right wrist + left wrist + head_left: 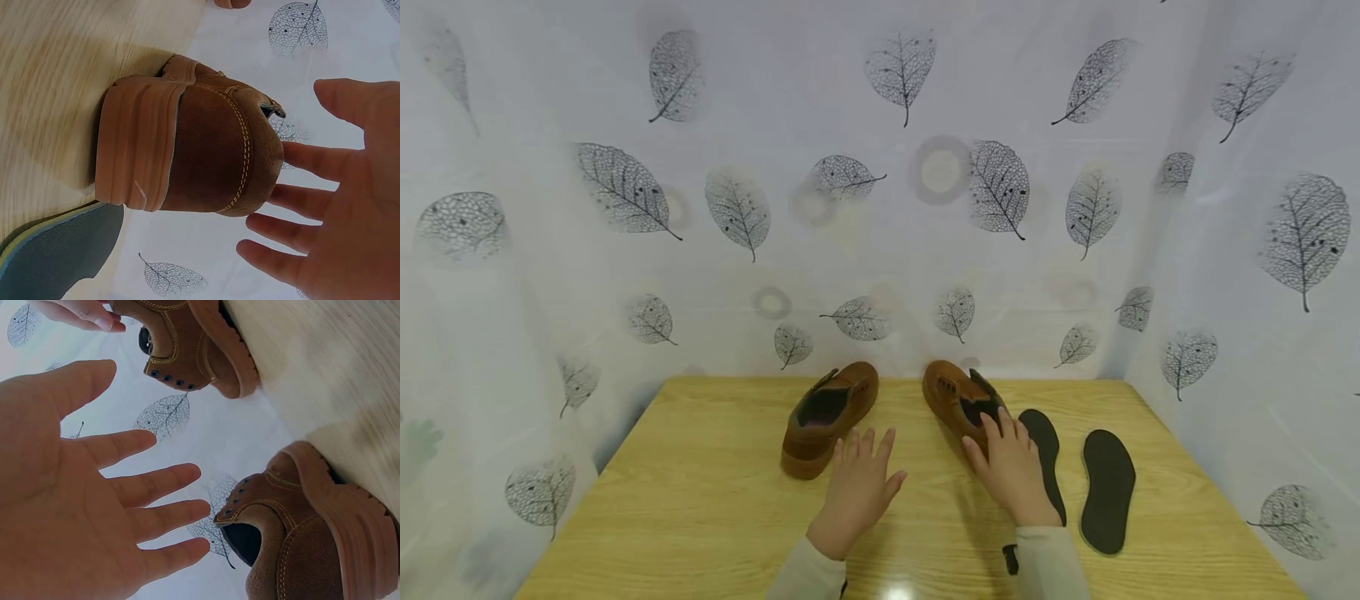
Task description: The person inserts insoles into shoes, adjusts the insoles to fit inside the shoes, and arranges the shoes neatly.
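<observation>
Two brown leather shoes stand on the wooden table, toes pointing away. My left hand (pixel 859 492) hovers with spread fingers just behind the left shoe (pixel 829 417); its palm shows bare in the left wrist view. At the heel of the right shoe (pixel 951 392) is my right hand (pixel 1017 471), fingers straight and holding nothing. In the right wrist view its fingertips (pixel 294 153) overlap the heel collar; whether they touch cannot be told. One black insole (pixel 1043 442) lies beside the right shoe, partly hidden by the right hand. A second insole (pixel 1107 492) lies farther right.
The wooden table (pixel 700 500) reaches back to a white curtain (pixel 880 250) printed with dark leaves, which also hangs along both sides. Both shoe toes are close to the back curtain.
</observation>
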Demonstrator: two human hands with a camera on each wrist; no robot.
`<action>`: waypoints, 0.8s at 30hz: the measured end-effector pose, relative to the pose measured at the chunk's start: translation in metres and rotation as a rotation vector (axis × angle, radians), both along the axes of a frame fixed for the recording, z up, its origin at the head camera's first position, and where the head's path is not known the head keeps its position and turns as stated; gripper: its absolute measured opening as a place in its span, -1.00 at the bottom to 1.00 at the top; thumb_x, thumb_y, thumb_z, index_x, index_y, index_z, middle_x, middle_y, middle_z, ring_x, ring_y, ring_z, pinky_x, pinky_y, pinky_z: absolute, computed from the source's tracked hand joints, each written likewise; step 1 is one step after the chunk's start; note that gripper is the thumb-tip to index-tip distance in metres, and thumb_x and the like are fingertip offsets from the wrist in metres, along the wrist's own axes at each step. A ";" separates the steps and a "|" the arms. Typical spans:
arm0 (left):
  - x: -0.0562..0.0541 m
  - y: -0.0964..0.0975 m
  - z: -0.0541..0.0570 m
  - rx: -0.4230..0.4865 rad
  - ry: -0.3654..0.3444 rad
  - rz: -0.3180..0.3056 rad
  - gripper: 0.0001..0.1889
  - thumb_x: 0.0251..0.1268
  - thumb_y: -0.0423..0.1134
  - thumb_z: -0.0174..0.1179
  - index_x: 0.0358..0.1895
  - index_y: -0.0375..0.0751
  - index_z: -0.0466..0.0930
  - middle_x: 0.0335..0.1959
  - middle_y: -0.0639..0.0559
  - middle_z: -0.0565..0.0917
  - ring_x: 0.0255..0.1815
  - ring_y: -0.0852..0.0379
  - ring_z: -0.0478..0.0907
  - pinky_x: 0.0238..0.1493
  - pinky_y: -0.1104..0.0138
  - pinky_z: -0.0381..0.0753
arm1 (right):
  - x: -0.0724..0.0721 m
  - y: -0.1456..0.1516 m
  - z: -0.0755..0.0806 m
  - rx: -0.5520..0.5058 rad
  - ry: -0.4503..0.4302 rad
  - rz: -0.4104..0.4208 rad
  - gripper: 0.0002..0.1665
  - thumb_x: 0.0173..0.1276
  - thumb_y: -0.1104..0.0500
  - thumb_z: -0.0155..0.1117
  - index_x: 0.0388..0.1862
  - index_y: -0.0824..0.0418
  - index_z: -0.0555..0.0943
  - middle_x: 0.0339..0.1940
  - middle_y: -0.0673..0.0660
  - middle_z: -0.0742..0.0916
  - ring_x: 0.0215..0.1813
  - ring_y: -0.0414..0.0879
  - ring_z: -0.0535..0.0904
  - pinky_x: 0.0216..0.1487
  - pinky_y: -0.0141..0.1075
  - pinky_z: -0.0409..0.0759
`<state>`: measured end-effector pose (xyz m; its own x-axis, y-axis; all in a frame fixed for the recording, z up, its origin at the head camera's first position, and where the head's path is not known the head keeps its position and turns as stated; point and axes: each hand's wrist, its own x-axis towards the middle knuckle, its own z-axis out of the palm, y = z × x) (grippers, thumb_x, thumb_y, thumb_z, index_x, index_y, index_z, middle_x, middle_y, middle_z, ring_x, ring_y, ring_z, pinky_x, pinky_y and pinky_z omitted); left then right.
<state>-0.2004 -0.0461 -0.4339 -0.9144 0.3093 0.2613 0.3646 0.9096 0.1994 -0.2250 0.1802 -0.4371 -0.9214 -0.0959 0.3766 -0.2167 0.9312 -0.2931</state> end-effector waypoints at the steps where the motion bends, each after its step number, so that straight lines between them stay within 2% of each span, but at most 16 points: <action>1: 0.000 0.000 0.001 0.002 0.001 -0.001 -0.38 0.34 0.04 0.15 0.38 -0.17 0.31 0.28 -0.35 0.41 0.31 -0.39 0.29 0.26 -0.22 0.24 | -0.001 0.001 0.000 -0.003 -0.008 -0.001 -0.37 0.42 -0.02 0.17 0.28 0.39 0.43 0.32 0.50 0.38 0.29 0.44 0.28 0.13 0.32 0.32; 10: 0.002 -0.002 0.002 0.000 -0.011 0.005 -0.38 0.35 0.05 0.14 0.39 -0.17 0.32 0.28 -0.35 0.41 0.32 -0.38 0.28 0.28 -0.21 0.23 | -0.007 0.004 -0.003 0.002 0.015 -0.018 -0.42 0.42 0.01 0.17 0.22 0.42 0.47 0.28 0.52 0.40 0.25 0.44 0.32 0.06 0.31 0.37; 17: 0.001 -0.003 -0.001 0.019 -0.032 0.003 -0.37 0.35 0.04 0.15 0.39 -0.17 0.31 0.29 -0.35 0.39 0.34 -0.39 0.25 0.28 -0.23 0.21 | -0.007 0.006 -0.004 0.001 -0.027 -0.022 -0.43 0.43 0.03 0.16 0.22 0.43 0.46 0.28 0.53 0.39 0.25 0.44 0.31 0.07 0.30 0.37; 24: 0.000 -0.004 -0.002 0.014 -0.016 0.010 -0.38 0.34 0.03 0.16 0.38 -0.18 0.32 0.29 -0.34 0.40 0.33 -0.39 0.26 0.28 -0.22 0.21 | -0.009 0.007 -0.005 -0.008 -0.046 -0.006 -0.45 0.41 0.08 0.20 0.20 0.46 0.46 0.29 0.57 0.36 0.24 0.48 0.31 0.06 0.28 0.40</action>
<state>-0.2003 -0.0505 -0.4360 -0.9215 0.2969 0.2503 0.3524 0.9102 0.2178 -0.2342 0.1874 -0.4425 -0.9383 -0.0877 0.3345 -0.1974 0.9300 -0.3100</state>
